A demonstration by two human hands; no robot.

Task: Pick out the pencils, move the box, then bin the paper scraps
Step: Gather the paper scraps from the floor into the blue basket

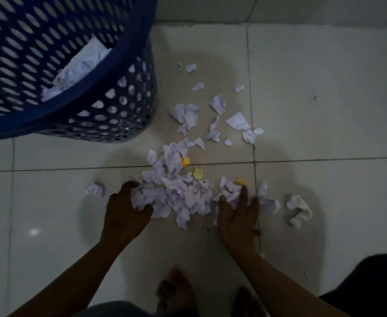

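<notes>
A heap of torn white paper scraps, with a few yellow bits, lies on the tiled floor. My left hand grips the heap's left side, fingers curled into the paper. My right hand presses on the heap's right side, its fingers curled over some scraps. More loose scraps are strewn farther away. A blue perforated bin stands at the upper left and holds crumpled white paper. No pencils or box are in view.
A crumpled white wad lies to the right of my right hand, and a small scrap to the left of my left hand. My bare feet are at the bottom centre. A wall base runs along the top.
</notes>
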